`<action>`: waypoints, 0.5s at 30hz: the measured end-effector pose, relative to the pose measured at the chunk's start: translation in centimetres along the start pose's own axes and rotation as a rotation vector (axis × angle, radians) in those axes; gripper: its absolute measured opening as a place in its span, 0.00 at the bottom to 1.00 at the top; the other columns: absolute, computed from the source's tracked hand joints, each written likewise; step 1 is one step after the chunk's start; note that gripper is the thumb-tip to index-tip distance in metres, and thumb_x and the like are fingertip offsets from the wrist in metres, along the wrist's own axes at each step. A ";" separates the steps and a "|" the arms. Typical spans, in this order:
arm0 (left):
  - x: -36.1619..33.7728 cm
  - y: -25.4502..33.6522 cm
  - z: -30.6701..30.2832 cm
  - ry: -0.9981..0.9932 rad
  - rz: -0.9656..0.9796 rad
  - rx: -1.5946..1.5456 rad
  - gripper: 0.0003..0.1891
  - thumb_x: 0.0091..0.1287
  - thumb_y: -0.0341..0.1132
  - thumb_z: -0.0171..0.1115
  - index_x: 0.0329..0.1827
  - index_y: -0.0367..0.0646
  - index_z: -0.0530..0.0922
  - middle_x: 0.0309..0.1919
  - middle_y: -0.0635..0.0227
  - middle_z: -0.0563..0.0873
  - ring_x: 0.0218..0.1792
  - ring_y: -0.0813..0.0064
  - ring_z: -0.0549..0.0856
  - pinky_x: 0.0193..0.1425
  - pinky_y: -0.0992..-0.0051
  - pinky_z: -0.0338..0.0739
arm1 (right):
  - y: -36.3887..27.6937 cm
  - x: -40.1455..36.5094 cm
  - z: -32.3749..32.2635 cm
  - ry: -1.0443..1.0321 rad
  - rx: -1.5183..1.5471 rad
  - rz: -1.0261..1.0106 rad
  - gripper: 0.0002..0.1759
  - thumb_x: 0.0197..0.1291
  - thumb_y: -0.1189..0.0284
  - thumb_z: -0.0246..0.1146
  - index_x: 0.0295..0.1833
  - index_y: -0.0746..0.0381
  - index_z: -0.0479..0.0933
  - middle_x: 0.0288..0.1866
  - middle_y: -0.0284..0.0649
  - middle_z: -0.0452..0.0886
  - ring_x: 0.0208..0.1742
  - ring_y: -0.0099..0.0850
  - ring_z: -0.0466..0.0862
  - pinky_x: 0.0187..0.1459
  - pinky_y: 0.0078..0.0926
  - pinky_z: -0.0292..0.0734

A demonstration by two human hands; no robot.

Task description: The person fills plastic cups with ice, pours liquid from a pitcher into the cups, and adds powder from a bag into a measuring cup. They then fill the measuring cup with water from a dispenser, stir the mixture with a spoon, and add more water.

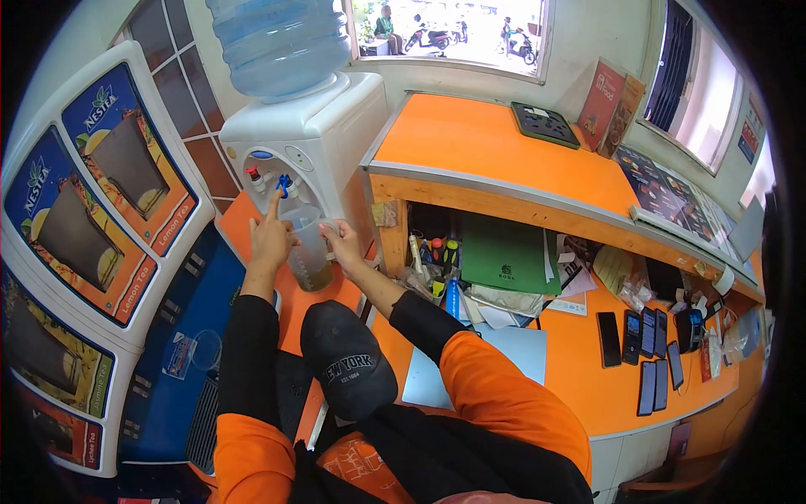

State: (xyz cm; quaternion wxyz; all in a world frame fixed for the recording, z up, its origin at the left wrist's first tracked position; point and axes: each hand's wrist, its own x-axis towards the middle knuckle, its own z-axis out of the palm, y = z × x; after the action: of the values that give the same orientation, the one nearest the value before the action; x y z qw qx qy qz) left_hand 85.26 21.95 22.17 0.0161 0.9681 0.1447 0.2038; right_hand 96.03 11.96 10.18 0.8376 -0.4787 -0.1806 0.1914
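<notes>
A clear plastic jug [307,248] with a little liquid at its bottom stands under the taps of a white water dispenser [315,139]. My right hand [342,242] grips the jug's handle on its right side. My left hand [270,237] is beside the jug's left wall, index finger stretched up to the blue tap [284,182], other fingers curled. A red tap [252,175] sits to the left of the blue one. A big blue water bottle [277,42] tops the dispenser.
A Nestea drink machine [101,252] stands at the left. An orange counter [495,143] with a shelf of papers, pens and a green folder [504,256] is at the right. Several phones [646,344] lie on the lower orange desk. My dark cap [348,361] shows below.
</notes>
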 end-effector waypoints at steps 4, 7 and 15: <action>0.1 -0.1 0.1 -0.025 -0.011 0.002 0.11 0.40 0.34 0.74 0.28 0.43 0.87 0.73 0.70 0.59 0.45 0.72 0.81 0.49 0.66 0.62 | 0.4 0.3 0.1 -0.011 0.000 -0.041 0.13 0.61 0.68 0.65 0.46 0.64 0.75 0.37 0.32 0.79 0.39 0.19 0.77 0.44 0.19 0.71; 0.1 0.1 -0.2 -0.027 -0.020 0.029 0.12 0.39 0.35 0.75 0.29 0.44 0.87 0.73 0.70 0.59 0.46 0.73 0.81 0.49 0.66 0.62 | 0.5 0.3 0.0 -0.010 -0.011 -0.050 0.12 0.61 0.69 0.65 0.46 0.64 0.75 0.37 0.32 0.79 0.39 0.19 0.77 0.44 0.18 0.71; 0.1 -0.2 0.2 0.004 0.003 0.026 0.12 0.39 0.35 0.75 0.29 0.44 0.87 0.73 0.70 0.59 0.43 0.73 0.82 0.47 0.67 0.62 | 0.6 0.4 -0.1 -0.013 0.006 -0.041 0.15 0.59 0.69 0.65 0.48 0.65 0.74 0.39 0.35 0.80 0.40 0.20 0.78 0.44 0.18 0.72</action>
State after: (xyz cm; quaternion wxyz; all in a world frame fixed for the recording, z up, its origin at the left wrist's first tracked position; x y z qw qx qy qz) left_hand 85.34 22.19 21.97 0.0029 0.9681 0.1461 0.2037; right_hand 96.30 12.39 9.65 0.8415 -0.4713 -0.1953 0.1776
